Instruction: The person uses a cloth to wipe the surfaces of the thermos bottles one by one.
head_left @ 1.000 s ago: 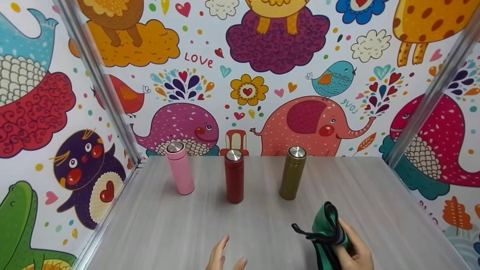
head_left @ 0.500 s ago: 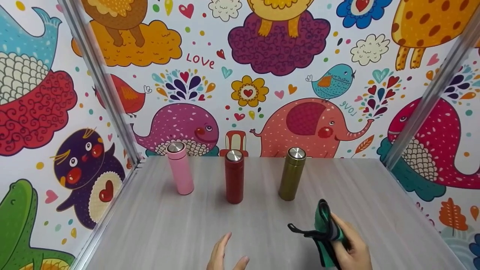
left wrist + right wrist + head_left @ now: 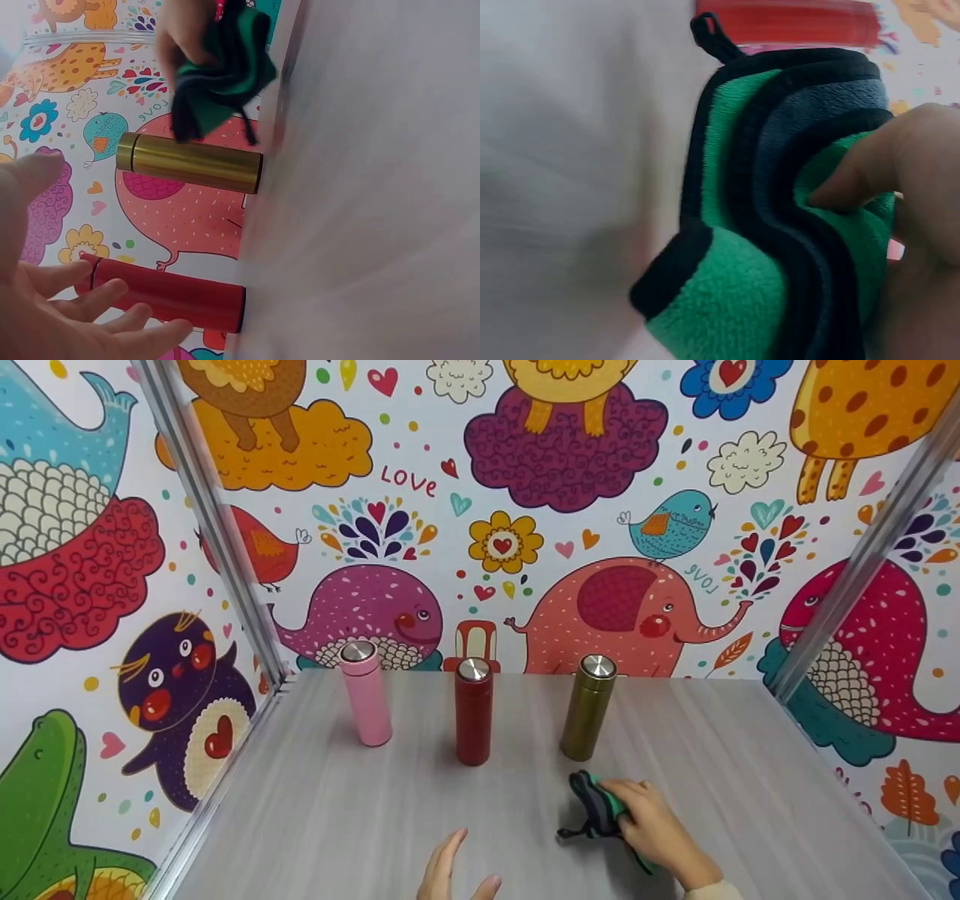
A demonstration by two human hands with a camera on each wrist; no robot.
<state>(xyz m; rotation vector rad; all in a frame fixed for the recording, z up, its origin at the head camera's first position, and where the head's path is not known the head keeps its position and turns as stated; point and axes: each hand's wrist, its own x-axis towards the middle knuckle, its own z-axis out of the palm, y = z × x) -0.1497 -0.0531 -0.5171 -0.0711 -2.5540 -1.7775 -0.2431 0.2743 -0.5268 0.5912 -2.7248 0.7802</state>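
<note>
My right hand (image 3: 656, 829) grips a folded green and grey cloth (image 3: 600, 810) with black edging and a small hanging loop. The right wrist view shows its fluffy layers (image 3: 727, 300) bunched under my thumb. Behind the cloth, an olive-gold flask (image 3: 588, 712) with a silver lid stands upright. My left hand (image 3: 450, 870) is at the bottom middle, fingers spread and holding nothing. Ahead of it stands a dark red flask (image 3: 473, 716); in the left wrist view my fingers overlap that flask. A pink flask (image 3: 369, 697) stands upright at the left.
The three flasks form a row across the back half of the grey wood-look table (image 3: 337, 825). Walls with cartoon animals enclose the back and sides, with metal corner posts (image 3: 217, 525) at left and right.
My right hand has carried the cloth left and forward, toward the olive-gold flask, turning it over on the way. My left hand and the flasks stay nearly where they were.
</note>
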